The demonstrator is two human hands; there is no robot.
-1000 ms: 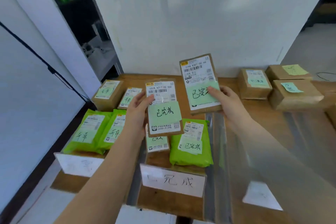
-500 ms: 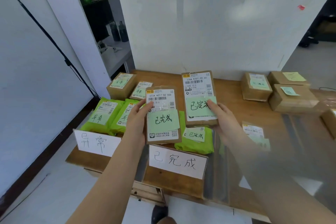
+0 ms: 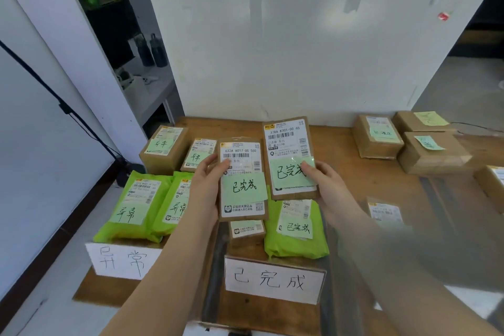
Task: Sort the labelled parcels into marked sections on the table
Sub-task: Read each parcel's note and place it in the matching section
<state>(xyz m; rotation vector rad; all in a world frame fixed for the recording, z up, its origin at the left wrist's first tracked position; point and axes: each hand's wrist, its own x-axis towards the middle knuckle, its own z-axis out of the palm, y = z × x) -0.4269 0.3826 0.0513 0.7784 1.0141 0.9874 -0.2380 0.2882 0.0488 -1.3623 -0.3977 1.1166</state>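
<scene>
My left hand [image 3: 204,188] grips a flat brown parcel [image 3: 242,194] with a green note reading 已完成, held above the middle section. My right hand [image 3: 327,188] grips a second flat brown parcel [image 3: 289,144] with the same green note, its thumb on the note. Below them lie a green bag parcel [image 3: 296,237] marked 已完成 and a small brown parcel [image 3: 246,229], mostly hidden. A white sign 已完成 [image 3: 274,281] marks that section at the table's front edge.
Left section, signed 异常 [image 3: 122,260], holds two green bags [image 3: 133,204] and two brown boxes [image 3: 163,147]. At the right stand three brown boxes [image 3: 377,136] with green notes and a flat parcel [image 3: 384,210]. Dark tape strips [image 3: 215,262] divide the wooden table [image 3: 360,188].
Both hands with their parcels have lowered a little toward the middle section, and the view has drawn back, showing the front signs in full.
</scene>
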